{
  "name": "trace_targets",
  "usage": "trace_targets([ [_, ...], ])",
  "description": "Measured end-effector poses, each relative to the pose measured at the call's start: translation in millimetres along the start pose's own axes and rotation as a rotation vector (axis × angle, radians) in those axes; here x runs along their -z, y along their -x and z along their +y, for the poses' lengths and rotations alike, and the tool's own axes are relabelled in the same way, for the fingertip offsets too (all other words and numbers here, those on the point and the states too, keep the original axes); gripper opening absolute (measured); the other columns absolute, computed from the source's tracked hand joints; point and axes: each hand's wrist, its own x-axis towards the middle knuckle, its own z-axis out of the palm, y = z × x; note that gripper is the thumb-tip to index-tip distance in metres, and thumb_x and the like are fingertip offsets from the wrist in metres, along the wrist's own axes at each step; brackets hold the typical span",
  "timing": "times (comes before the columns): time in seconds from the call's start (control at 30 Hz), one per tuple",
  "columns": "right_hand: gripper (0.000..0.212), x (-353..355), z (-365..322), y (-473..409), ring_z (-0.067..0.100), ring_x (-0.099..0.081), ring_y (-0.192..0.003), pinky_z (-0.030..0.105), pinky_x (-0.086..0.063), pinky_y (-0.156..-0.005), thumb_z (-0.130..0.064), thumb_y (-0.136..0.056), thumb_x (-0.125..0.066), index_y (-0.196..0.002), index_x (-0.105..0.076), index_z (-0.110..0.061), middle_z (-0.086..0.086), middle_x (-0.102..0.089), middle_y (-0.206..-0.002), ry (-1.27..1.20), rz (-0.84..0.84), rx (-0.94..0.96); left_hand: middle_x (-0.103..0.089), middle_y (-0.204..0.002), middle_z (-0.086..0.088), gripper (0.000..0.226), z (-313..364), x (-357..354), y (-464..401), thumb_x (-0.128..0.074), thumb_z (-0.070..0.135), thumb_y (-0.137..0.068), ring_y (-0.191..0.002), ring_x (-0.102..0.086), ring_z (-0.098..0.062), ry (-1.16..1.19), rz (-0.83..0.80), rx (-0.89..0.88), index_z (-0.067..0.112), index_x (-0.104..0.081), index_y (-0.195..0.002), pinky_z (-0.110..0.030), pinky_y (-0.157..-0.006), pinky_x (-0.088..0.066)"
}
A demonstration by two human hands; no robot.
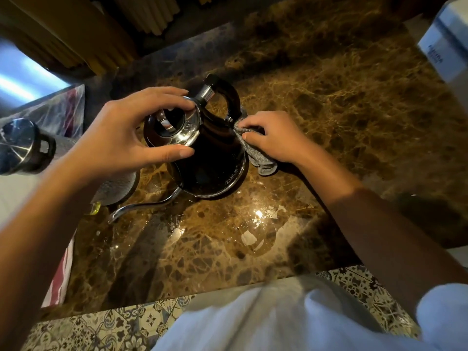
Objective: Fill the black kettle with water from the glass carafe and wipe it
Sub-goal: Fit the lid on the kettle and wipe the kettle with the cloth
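While left hand (pixel 126 138) grips kettle (pixel 210 160), right hand (pixel 273 138) seemingly presses cloth (pixel 258 160).

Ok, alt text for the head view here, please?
Seen from above, a left hand grips the shiny lid of a black kettle on a brown marble counter, while the right hand presses a grey cloth against its side near the handle.
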Motion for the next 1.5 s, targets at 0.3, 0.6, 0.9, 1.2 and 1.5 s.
trace_targets([
  [0.3, 0.025, -19, -1, 58, 0.022, -0.072, -0.096, 0.046, -0.058, -0.085, -0.029, -0.092, -0.079, -0.116, -0.081, -0.022, -0.002, -0.078, -0.106, -0.019, 0.136, -0.001, -0.054, -0.15, 0.005, 0.068, 4, -4, 0, -0.073, 0.06, -0.08, -0.142, -0.048, -0.004, -0.012, 0.042, 0.024, 0.028, -0.058, -0.138, -0.024, -0.116, -0.041],
  [0.6, 0.02, -57, -32, 95, 0.023, -0.072, -0.102, 0.045, -0.059, -0.086, -0.026, -0.092, -0.075, -0.111, -0.08, -0.02, 0.0, -0.078, -0.109, -0.025, 0.112, 0.037, -0.053, -0.138, 0.015, 0.074, 24, -21, -6, -0.063, 0.07, -0.084, -0.129, -0.053, -0.004, -0.112, 0.206, 0.126, 0.022, -0.059, -0.14, -0.019, -0.101, -0.043],
  [0.9, 0.02, -91, -72, 99, 0.024, -0.07, -0.102, 0.034, -0.051, -0.081, -0.026, -0.099, -0.067, -0.113, -0.079, -0.018, 0.001, -0.076, -0.111, 0.002, 0.146, 0.033, -0.064, -0.137, 0.005, 0.073, 34, -30, -7, -0.061, 0.074, -0.085, -0.12, -0.06, -0.011, -0.142, 0.292, 0.235, 0.026, -0.058, -0.139, -0.035, -0.096, -0.055],
  [1.2, 0.019, -47, -69, 101, 0.013, -0.063, -0.084, 0.042, -0.054, -0.073, -0.039, -0.088, -0.059, -0.092, -0.067, -0.022, -0.009, -0.066, -0.089, -0.338, 0.207, -0.03, -0.066, -0.135, 0.003, 0.074, 34, -30, -7, -0.06, 0.074, -0.084, -0.119, -0.062, -0.013, -0.134, 0.304, 0.242, 0.025, -0.059, -0.139, -0.038, -0.095, -0.056],
  [1.5, 0.025, -63, -51, 94, 0.017, -0.071, -0.103, 0.044, -0.059, -0.088, -0.034, -0.096, -0.071, -0.118, -0.078, -0.023, -0.005, -0.077, -0.114, -0.111, 0.041, -0.08, -0.067, -0.133, 0.002, 0.074, 32, -29, -7, -0.059, 0.074, -0.085, -0.115, -0.06, -0.009, -0.143, 0.299, 0.226, 0.024, -0.059, -0.139, -0.029, -0.09, -0.051],
])
